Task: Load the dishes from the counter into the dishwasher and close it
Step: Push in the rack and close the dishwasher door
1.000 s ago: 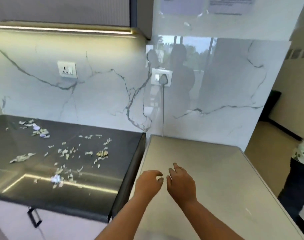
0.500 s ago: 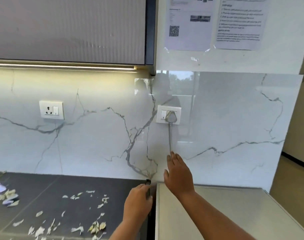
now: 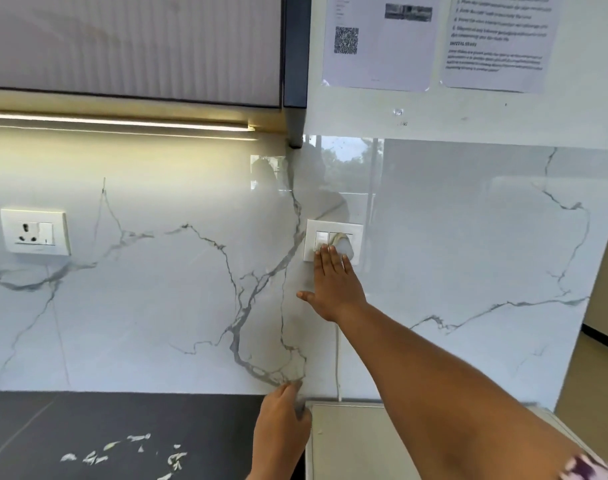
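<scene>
Reaching up with straight fingers, the right hand presses the wall switch beside the plug, probably powering the dishwasher, while the left hand rests flat on the desk edge, holding nothing; no dishes show.

A: Backdrop? 
B: White marble backsplash, grey veins. Wall socket far left, vacant. Second socket plate centre, white plug in it, white cord hanging straight down.

A: Above? 
B: Ribbed cabinet door, lit light strip beneath it. Two printed sheets on the wall: left sheet with QR code, right sheet text, too blurred to read.

A: Lower left? 
B: Pale torn scraps scattered on the dark surface.
</scene>
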